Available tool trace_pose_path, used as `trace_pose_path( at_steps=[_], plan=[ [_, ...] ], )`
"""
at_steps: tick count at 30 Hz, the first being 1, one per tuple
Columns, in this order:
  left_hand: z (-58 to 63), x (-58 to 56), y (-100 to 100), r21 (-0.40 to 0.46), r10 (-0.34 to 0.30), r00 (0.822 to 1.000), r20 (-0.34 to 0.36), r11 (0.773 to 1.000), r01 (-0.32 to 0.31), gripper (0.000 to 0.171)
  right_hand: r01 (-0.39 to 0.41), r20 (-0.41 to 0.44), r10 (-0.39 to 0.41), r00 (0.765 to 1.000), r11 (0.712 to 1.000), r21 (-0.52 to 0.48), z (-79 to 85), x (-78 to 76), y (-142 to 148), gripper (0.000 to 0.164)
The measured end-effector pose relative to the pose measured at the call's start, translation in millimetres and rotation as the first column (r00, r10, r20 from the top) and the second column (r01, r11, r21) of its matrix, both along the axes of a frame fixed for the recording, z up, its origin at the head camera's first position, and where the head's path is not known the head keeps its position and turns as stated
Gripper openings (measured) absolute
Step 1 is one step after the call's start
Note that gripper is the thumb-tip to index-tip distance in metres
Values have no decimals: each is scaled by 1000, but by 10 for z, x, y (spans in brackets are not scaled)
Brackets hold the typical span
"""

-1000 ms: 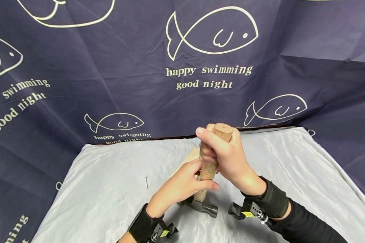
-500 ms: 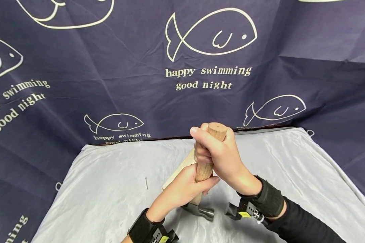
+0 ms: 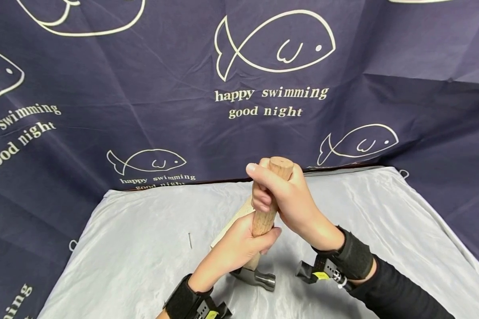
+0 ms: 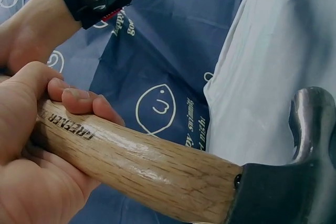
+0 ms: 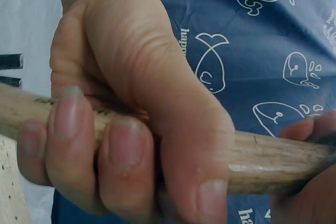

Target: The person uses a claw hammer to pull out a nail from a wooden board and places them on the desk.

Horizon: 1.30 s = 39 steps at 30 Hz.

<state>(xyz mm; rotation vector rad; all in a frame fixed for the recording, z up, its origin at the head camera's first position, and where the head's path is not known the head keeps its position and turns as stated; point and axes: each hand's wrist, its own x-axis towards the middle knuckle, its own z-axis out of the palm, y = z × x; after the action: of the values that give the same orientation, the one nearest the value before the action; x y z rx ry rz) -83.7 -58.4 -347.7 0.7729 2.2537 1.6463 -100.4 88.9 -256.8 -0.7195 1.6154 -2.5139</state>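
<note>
A claw hammer (image 3: 265, 223) is held upright at a slant, its wooden handle end on top and its dark metal head low, near the table. My right hand (image 3: 289, 199) grips the upper handle, fingers curled round it. Below it, my left hand (image 3: 235, 243) wraps the middle of the handle, thumb across the front. Dark printed lettering shows on the handle (image 4: 142, 156) in the left wrist view, with the metal head (image 4: 283, 187) at lower right. In the right wrist view the right fingers (image 5: 126, 150) curl over the handle; the left hand is partly cut off at the right edge.
A pale wooden board (image 3: 235, 223) lies on the table behind the hands, partly hidden by them; small dark dots mark it in the right wrist view. One nail (image 3: 190, 240) lies to the left on the white-covered table (image 3: 143, 266). A dark blue fish-print curtain (image 3: 163, 110) hangs behind.
Both hands and the hammer have moved a little to the left, the hammer head also slightly lower. The left thumb now lies closer round the handle. The nail stays in place.
</note>
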Motion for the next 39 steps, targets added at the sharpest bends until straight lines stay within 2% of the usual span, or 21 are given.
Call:
trace_pose_path(
  at_steps=[15, 22, 28, 34, 39],
  plan=[
    [18, 44, -34, -22, 48, 999, -9, 999, -48, 32, -19, -39, 21, 999, 998, 54, -35, -44, 26, 37],
    [32, 62, -97, -39, 59, 998, 1, 997, -59, 31, 18, -53, -13, 999, 995, 95, -73, -23, 49, 28],
    [27, 92, -171, -67, 96, 995, -14, 993, -97, 29, 29, -79, -15, 997, 982, 187, -100, -5, 42, 22],
    [16, 126, -232, -90, 124, 992, 22, 988, -122, 27, 20, -105, 4, 994, 972, 232, -114, -2, 48, 16],
    [24, 113, -287, -72, 127, 991, 35, 990, -125, 26, 3, -101, 22, 995, 970, 245, -132, -31, 92, 17]
  ],
)
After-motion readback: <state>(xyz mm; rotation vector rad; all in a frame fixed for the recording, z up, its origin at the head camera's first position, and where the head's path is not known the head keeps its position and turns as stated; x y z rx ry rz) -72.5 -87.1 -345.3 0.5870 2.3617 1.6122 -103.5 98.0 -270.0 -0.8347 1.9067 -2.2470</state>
